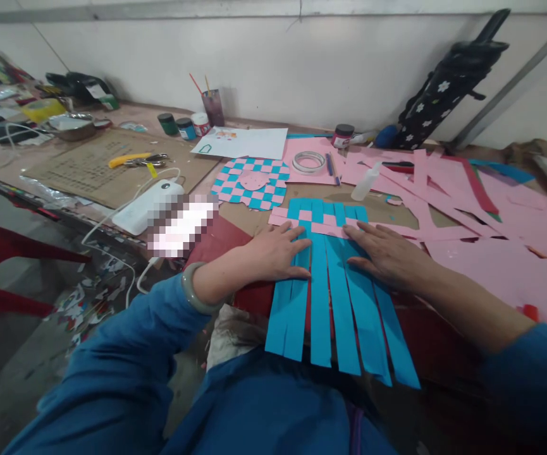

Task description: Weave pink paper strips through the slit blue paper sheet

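Observation:
Several blue paper strips (320, 297), joined at the far end, fan out over the table edge towards my body. Across their far part run woven pink paper strips (327, 228), making a small checkered band. My left hand (280, 253) lies flat on the left side of the strips, fingers stretched and touching the pink and blue paper. On the right side my right hand (380, 253) rests with its fingers spread, fingertips at the nearer pink strip. Beyond the band lies a rounded checkered paper piece (251, 183) in pink and blue, with a pink oval at its middle.
A glue bottle (367, 182), a tape roll (308, 162) and pens (333, 169) lie behind the strips. Pink paper scraps (472, 253) cover the right side. At left are a white power bank (147, 207), yellow-handled pliers (135, 160) and a red stool (12, 265).

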Action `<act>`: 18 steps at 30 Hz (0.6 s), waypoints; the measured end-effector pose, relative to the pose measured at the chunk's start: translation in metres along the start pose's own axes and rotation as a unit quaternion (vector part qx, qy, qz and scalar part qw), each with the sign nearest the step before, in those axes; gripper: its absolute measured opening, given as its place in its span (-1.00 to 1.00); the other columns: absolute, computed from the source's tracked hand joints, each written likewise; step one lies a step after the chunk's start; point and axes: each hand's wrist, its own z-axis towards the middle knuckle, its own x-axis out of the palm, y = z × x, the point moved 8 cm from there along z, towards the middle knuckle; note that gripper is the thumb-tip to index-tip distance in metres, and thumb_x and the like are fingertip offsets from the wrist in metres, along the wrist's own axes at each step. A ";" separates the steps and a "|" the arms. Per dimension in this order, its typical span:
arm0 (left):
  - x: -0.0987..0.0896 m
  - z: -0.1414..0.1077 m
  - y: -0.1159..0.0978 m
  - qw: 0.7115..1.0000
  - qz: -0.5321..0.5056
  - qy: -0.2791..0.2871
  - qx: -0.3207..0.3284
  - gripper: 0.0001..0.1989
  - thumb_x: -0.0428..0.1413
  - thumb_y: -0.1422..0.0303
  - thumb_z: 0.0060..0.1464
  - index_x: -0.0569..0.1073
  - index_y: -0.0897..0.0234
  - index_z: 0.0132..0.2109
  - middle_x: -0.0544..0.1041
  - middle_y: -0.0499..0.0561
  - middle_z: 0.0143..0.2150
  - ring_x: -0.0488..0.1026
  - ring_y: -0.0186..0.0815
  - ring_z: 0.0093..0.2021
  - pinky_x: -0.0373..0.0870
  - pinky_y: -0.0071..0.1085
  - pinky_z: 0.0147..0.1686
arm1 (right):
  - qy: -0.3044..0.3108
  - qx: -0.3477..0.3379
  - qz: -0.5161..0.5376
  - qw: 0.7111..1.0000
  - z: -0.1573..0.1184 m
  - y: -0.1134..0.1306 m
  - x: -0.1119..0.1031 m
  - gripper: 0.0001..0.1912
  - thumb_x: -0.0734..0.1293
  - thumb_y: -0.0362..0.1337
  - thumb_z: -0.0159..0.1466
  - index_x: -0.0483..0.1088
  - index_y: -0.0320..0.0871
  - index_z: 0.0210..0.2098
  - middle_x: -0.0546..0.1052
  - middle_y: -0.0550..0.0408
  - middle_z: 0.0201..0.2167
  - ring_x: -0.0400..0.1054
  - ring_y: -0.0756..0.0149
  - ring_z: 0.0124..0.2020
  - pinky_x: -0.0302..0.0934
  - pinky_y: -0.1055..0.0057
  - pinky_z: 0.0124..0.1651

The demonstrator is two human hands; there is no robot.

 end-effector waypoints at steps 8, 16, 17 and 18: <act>0.002 -0.002 -0.002 1.000 0.001 -0.003 0.000 -0.25 -0.01 -0.11 0.18 0.21 0.26 0.35 0.11 0.25 0.44 0.00 0.17 0.43 0.14 0.14 0.27 | 0.018 0.011 0.010 1.000 -0.005 0.008 0.000 -0.26 0.09 0.10 0.36 0.17 -0.30 0.33 0.32 -0.29 0.28 0.22 -0.11 0.29 0.22 -0.11 0.19; -0.001 -0.001 -0.005 1.000 0.017 -0.021 -0.013 -0.26 0.00 -0.12 0.17 0.25 0.26 0.33 0.17 0.27 0.41 0.08 0.14 0.40 0.15 0.12 0.25 | -0.020 -0.029 0.008 0.999 -0.013 0.045 -0.002 -0.33 0.08 0.07 0.38 0.20 -0.23 0.32 0.33 -0.23 0.28 0.16 -0.07 0.33 0.16 -0.09 0.25; -0.002 -0.001 -0.006 0.999 0.021 -0.023 -0.014 -0.27 0.00 -0.12 0.17 0.26 0.26 0.32 0.18 0.27 0.40 0.10 0.13 0.39 0.16 0.10 0.24 | -0.021 -0.029 0.007 0.999 -0.013 0.047 -0.002 -0.33 0.08 0.07 0.39 0.20 -0.24 0.31 0.34 -0.23 0.27 0.16 -0.07 0.33 0.17 -0.08 0.25; -0.003 -0.001 -0.006 0.999 0.024 -0.024 -0.016 -0.28 0.00 -0.12 0.17 0.27 0.26 0.31 0.19 0.27 0.39 0.12 0.12 0.38 0.17 0.09 0.23 | -0.023 -0.029 0.006 0.999 -0.012 0.048 -0.004 -0.33 0.08 0.07 0.39 0.21 -0.25 0.30 0.35 -0.24 0.27 0.17 -0.06 0.32 0.18 -0.06 0.24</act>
